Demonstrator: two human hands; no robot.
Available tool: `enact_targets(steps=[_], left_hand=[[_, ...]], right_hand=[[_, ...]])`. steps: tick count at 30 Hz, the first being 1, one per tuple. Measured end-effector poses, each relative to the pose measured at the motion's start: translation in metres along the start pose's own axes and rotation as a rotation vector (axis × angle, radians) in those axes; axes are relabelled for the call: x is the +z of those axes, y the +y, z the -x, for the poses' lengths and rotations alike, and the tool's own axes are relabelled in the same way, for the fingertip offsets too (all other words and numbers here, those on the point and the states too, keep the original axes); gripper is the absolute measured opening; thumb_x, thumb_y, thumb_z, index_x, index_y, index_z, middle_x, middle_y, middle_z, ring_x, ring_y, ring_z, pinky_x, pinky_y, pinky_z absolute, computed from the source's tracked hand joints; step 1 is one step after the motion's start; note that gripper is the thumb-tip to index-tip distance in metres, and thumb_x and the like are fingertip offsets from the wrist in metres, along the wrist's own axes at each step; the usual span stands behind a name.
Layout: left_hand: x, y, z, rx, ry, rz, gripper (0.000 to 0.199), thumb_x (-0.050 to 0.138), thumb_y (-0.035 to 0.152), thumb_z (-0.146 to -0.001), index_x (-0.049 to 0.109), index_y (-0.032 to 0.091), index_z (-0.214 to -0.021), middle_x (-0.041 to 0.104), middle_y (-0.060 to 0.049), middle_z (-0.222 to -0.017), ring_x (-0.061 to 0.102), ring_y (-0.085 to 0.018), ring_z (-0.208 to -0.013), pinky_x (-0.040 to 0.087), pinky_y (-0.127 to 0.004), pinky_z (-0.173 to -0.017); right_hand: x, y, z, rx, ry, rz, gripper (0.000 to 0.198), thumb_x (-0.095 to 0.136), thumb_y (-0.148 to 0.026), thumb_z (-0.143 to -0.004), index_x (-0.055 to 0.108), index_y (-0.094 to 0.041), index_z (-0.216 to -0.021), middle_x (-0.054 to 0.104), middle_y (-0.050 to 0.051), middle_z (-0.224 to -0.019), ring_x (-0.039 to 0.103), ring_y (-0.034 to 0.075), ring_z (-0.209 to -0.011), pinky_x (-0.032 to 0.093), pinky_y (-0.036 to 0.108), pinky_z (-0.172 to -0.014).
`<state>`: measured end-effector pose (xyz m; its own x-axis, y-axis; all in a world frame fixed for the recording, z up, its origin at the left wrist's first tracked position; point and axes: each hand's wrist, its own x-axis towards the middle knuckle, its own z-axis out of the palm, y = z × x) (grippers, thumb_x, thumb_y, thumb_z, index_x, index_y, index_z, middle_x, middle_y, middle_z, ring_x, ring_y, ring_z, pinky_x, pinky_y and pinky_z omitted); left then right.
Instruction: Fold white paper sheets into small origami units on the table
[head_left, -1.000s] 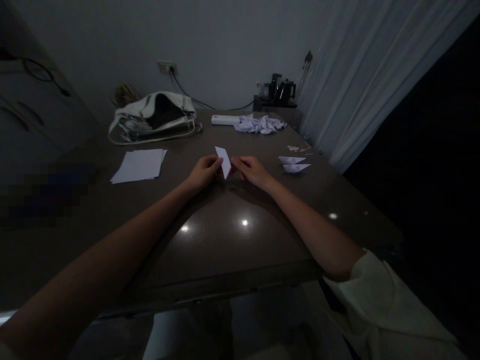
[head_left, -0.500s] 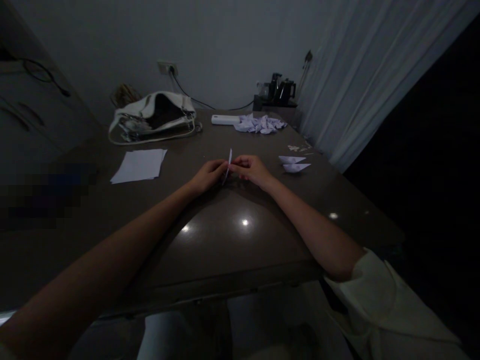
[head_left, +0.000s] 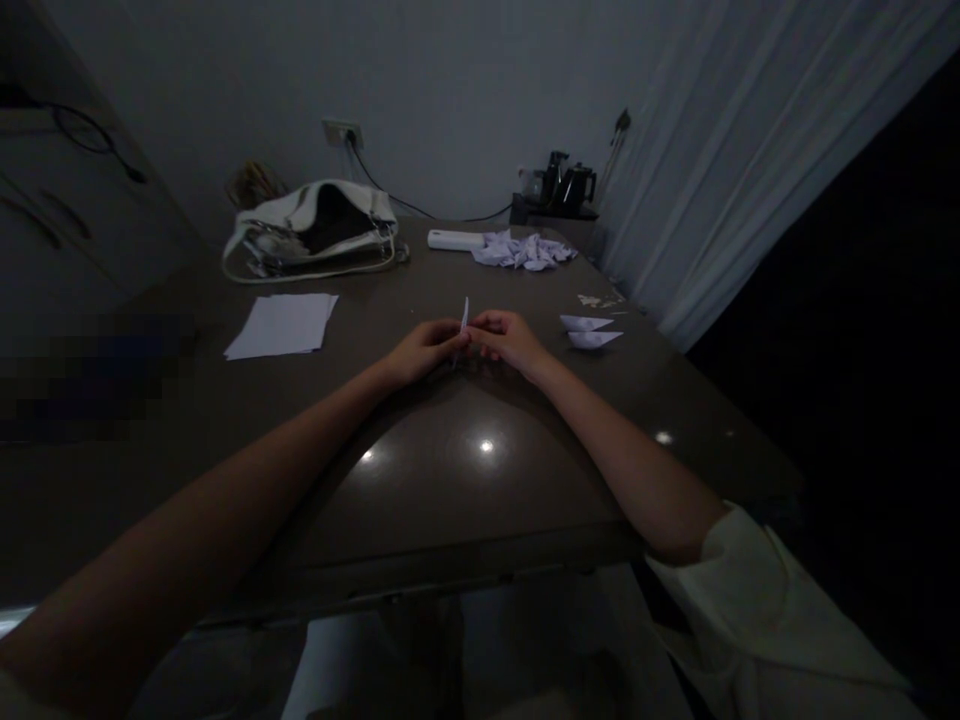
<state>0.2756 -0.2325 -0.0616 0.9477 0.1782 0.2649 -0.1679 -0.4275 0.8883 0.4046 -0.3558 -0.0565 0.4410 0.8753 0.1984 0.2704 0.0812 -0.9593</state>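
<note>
Over the middle of the table, a narrow folded piece of paper (head_left: 465, 312) stands on edge between my two hands. The fingers of my left hand (head_left: 426, 350) pinch it from the left. My right hand (head_left: 510, 340) grips it from the right, with its thumb and fingertips meeting the left hand's. Most of the paper's lower part is hidden behind the fingers. To the right of my right hand lie two folded paper boats (head_left: 592, 340), one just behind the other. A stack of white paper sheets (head_left: 281, 325) rests to the left of my left hand.
At the back of the brown table (head_left: 427, 490) are a white handbag (head_left: 300, 220), a white stick-like object (head_left: 454, 240) and a heap of folded papers (head_left: 525, 250). A black kettle (head_left: 576, 188) stands in the far right corner. Small scraps (head_left: 596, 301) lie near the curtain (head_left: 690, 170).
Both hands still hold the folded paper. The left thumb has come closer to the right fingertips, covering more of the paper. The view has shifted slightly.
</note>
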Motion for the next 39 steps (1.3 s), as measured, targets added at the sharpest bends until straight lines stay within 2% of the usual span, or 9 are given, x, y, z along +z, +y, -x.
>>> enact_targets(steps=[8,16,21,24,29,39], left_hand=[[-0.001,-0.002,-0.002,-0.003,0.038,-0.096,0.053,0.051,0.058,-0.082,0.065,0.010,-0.101,0.068,-0.007,-0.084,0.060,-0.018,-0.072,0.046,-0.027,-0.066],[0.001,0.000,0.000,0.023,0.096,-0.258,0.047,0.058,0.050,-0.078,0.068,0.010,-0.100,0.070,-0.007,-0.090,0.061,-0.021,-0.077,0.044,-0.029,-0.069],[0.000,0.001,0.000,0.046,0.170,-0.258,0.044,0.047,0.045,-0.085,0.068,0.011,-0.103,0.069,-0.007,-0.092,0.061,-0.020,-0.079,0.045,-0.029,-0.072],[-0.001,0.000,-0.001,0.053,0.235,-0.232,0.042,0.050,0.040,-0.083,0.065,0.010,-0.109,0.069,-0.008,-0.091,0.061,-0.019,-0.077,0.046,-0.028,-0.069],[-0.002,0.003,-0.001,0.057,0.322,-0.211,0.035,0.059,0.037,-0.079,0.066,0.011,-0.102,0.068,-0.008,-0.087,0.061,-0.017,-0.074,0.046,-0.026,-0.065],[-0.003,0.007,0.001,0.108,0.360,-0.254,0.029,0.060,0.036,-0.079,0.066,0.012,-0.094,0.068,-0.007,-0.082,0.060,-0.016,-0.069,0.045,-0.025,-0.059]], right_hand=[[0.001,-0.001,-0.001,0.001,0.016,0.021,0.005,0.062,-0.016,-0.080,0.057,-0.015,-0.080,0.060,-0.003,-0.063,0.049,0.006,-0.045,0.034,0.014,-0.040],[0.002,0.006,-0.004,0.000,0.055,0.059,0.016,0.060,-0.007,-0.073,0.053,-0.016,-0.084,0.059,-0.005,-0.063,0.049,0.007,-0.046,0.039,0.016,-0.043],[-0.001,0.008,-0.006,-0.002,0.080,0.052,0.014,0.061,-0.013,-0.076,0.051,-0.018,-0.085,0.057,-0.006,-0.062,0.048,0.007,-0.045,0.039,0.016,-0.043],[-0.003,0.007,-0.006,0.006,0.091,0.040,0.012,0.061,-0.016,-0.079,0.051,-0.018,-0.084,0.057,-0.006,-0.062,0.047,0.006,-0.044,0.036,0.015,-0.041],[-0.006,0.005,-0.004,0.020,0.067,0.014,0.011,0.063,-0.017,-0.080,0.054,-0.018,-0.085,0.057,-0.005,-0.062,0.047,0.006,-0.044,0.033,0.015,-0.038],[-0.005,0.005,-0.002,0.027,0.024,-0.040,0.009,0.066,-0.021,-0.081,0.058,-0.017,-0.084,0.056,-0.004,-0.062,0.048,0.006,-0.047,0.034,0.015,-0.040]])
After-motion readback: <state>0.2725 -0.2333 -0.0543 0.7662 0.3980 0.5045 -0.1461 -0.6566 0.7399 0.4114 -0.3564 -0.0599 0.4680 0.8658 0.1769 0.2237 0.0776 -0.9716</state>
